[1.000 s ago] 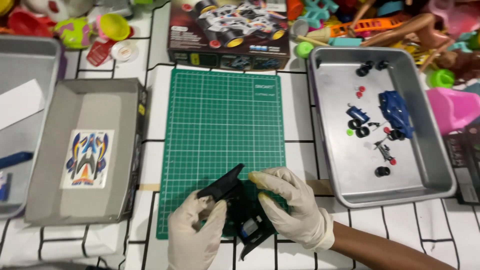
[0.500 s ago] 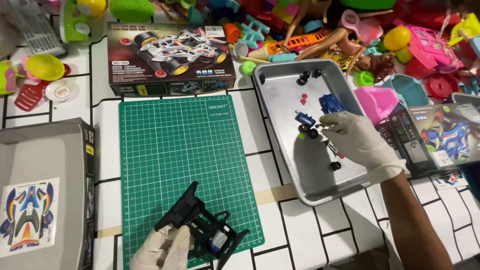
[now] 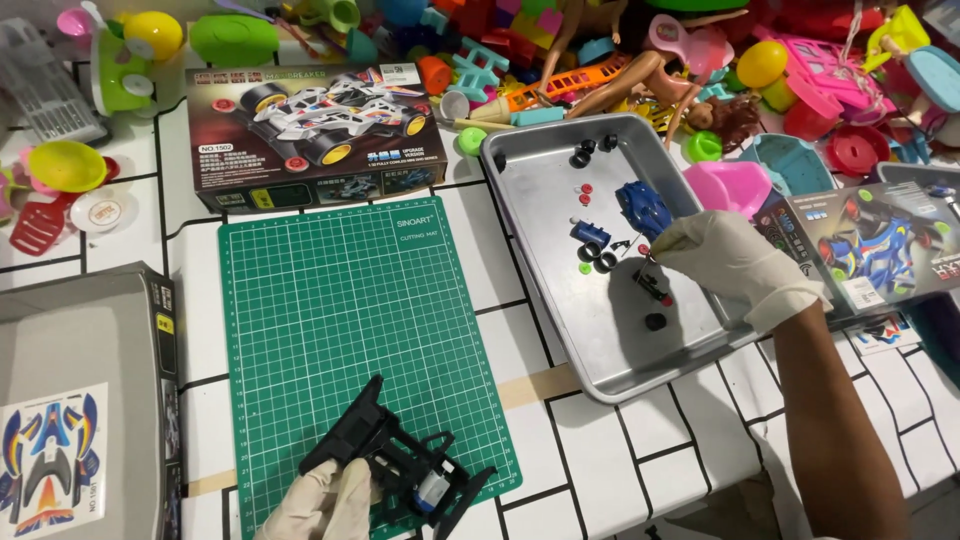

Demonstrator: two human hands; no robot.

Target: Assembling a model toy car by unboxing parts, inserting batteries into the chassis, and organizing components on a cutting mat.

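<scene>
1. The surface is a white table marked with a grid of thin black lines, seen from above. Only the tabletop shows; nothing of the room beyond it is in view.
2. At the far left edge sits a grey cardboard box with a colourful sticker sheet lying inside it.
3. A green cutting mat with a fine white grid lies left of centre, its long side running away from the viewer.
4. The black toy car chassis rests on the mat's near edge. Its long axis runs diagonally, from upper left down to lower right, and the lower right end overhangs the mat.
5. The left hand, in a pale glove, is at the bottom edge, fingers closed on the near left side of the chassis.
6. Behind the mat stands a toy car kit box, picture side up.
7. Right of centre lies a metal tray, tilted against the table grid. It holds a small blue car body, black wheels and tiny red and green parts.
8. The right hand, also gloved, reaches into the tray; its fingertips pinch near a small dark part, but whether they grip it cannot be told.
9. At the right edge lies a second kit box. A jumble of bright plastic toys crowds the whole far side of the table.
</scene>
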